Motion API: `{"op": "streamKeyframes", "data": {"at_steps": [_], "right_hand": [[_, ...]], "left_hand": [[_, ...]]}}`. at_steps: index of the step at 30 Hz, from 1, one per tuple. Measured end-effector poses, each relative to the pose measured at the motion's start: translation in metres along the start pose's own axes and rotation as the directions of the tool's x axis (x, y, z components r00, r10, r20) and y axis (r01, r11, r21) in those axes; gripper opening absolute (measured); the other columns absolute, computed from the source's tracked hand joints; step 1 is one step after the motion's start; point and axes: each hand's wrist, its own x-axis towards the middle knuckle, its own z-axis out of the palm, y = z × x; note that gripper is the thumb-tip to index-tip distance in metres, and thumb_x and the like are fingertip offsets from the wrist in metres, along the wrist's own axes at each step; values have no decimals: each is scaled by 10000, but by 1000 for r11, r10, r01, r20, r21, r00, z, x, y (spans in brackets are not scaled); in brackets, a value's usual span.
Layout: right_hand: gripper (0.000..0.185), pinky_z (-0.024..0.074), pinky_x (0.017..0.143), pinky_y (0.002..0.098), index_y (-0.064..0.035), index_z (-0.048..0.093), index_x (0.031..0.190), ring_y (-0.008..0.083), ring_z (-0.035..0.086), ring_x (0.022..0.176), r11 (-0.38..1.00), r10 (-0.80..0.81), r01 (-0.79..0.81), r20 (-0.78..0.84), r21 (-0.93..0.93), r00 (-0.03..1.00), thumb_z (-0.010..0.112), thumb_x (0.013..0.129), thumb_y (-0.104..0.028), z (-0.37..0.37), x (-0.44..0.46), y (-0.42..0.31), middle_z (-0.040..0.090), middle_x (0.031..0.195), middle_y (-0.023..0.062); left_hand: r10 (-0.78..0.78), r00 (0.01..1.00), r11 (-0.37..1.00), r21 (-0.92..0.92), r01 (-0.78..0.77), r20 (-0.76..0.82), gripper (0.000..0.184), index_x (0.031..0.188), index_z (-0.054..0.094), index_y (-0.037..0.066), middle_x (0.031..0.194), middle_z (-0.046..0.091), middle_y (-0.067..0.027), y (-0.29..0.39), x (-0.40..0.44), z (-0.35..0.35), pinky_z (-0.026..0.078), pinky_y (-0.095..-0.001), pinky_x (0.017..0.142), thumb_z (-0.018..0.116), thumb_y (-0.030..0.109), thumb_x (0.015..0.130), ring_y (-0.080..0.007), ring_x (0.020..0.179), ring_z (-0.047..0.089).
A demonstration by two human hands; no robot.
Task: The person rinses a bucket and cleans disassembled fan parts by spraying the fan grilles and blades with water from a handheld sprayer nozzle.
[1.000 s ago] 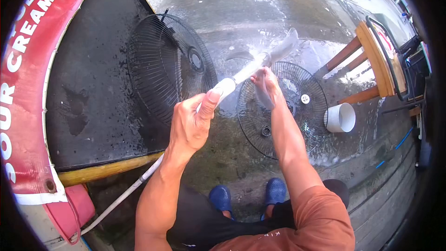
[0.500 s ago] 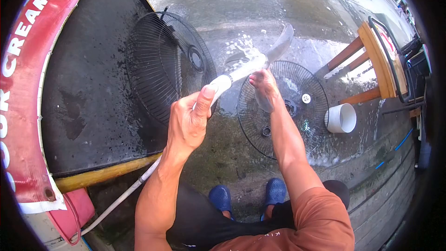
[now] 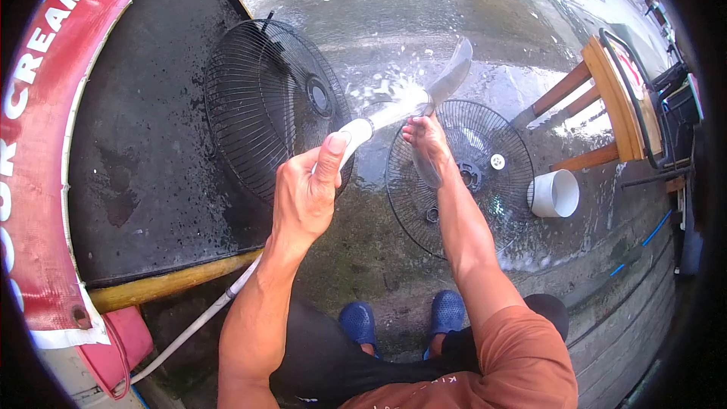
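Note:
My left hand (image 3: 307, 193) is closed around a white hose (image 3: 354, 136), thumb lying along its top. Water streams from the hose end and splashes on the hub of a translucent fan blade (image 3: 452, 72). That blade is gripped near its hub by my right hand (image 3: 428, 138), fingers curled round it. Beneath my right forearm a round wire fan grille (image 3: 515, 151) lies flat on the wet ground, with a small white round part (image 3: 497, 161) on it. A second black fan grille (image 3: 250, 106) leans on the dark panel to the left of my left hand.
A white bucket (image 3: 556, 194) lies on its side by the flat grille. To the right stands a wooden stool (image 3: 617, 102). A dark panel (image 3: 151, 121) with a yellow edge and a red banner (image 3: 45, 204) fill the left. My blue clogs (image 3: 448, 312) are on wet concrete.
The fan blade has shifted slightly and its upper tip has moved a little left. The water now splashes more widely around the hub. Both hands keep their hold.

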Motion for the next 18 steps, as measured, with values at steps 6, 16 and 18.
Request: {"op": "streamKeyframes", "data": {"at_steps": [6,16,18], "right_hand": [[455,587,725,401,-128,483,1330,248,649,831,1000,-5,5,-9,-8,1000,604,891,-120,0,1,1,603,1016,84],[506,574,728,361,-92,498,1358,227,656,832,945,-104,68,-96,-320,990,642,877,-158,10,-14,-11,616,1025,70],[596,551,807,380,-100,455,1429,265,645,913,802,-254,131,-135,-583,958,661,875,-174,14,-17,-15,609,1087,99]], "left_hand": [[15,1000,1000,-9,-15,-4,820,710,606,-23,563,491,-50,0,1,1,407,-348,564,421,727,986,-155,578,507],[4,1000,1000,18,-3,-14,808,700,590,-21,555,474,-50,0,1,3,398,-360,555,411,708,1001,-162,570,490],[5,1000,1000,22,-4,-24,808,697,587,-19,556,470,-48,2,0,3,397,-358,554,412,709,1000,-159,570,485]]}}
